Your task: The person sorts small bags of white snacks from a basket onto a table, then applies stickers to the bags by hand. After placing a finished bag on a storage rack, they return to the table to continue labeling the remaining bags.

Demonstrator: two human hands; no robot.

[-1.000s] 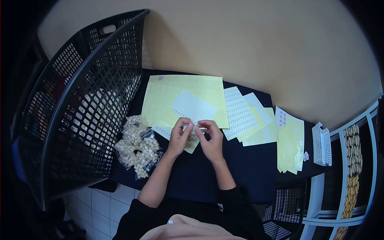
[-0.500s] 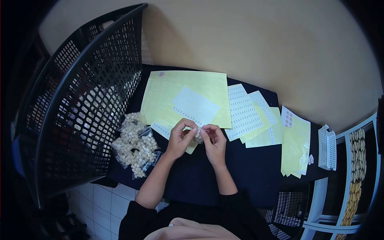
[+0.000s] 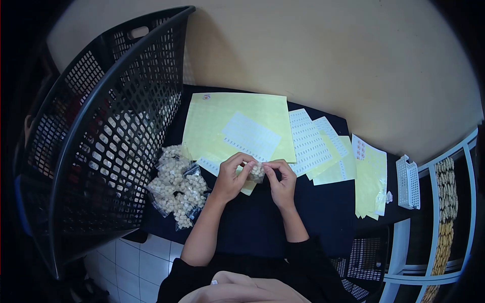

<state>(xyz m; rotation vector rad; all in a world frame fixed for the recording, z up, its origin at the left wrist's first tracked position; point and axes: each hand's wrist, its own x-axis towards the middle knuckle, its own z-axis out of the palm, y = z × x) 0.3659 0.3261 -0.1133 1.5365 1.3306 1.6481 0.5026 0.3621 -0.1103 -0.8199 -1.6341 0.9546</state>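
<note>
Pinching small bag [image 3: 256,172], both hands; label sheets' [image 3: 307,142] print unreadable.

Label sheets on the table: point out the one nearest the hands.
The white label sheet lying on the big yellow sheet, just above both hands; the other white sheets lie farther right.

Dim, even light; fisheye bending, dark vignette corners; soft focus at edges.

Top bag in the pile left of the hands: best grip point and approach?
Likely the clear film edge, not the lumpy middle. The bags lie flat and overlapping on the dark table, with film corners sticking out on the side toward the left hand. Come from above on that side and pinch a corner; the basket crowds the far side.
</note>
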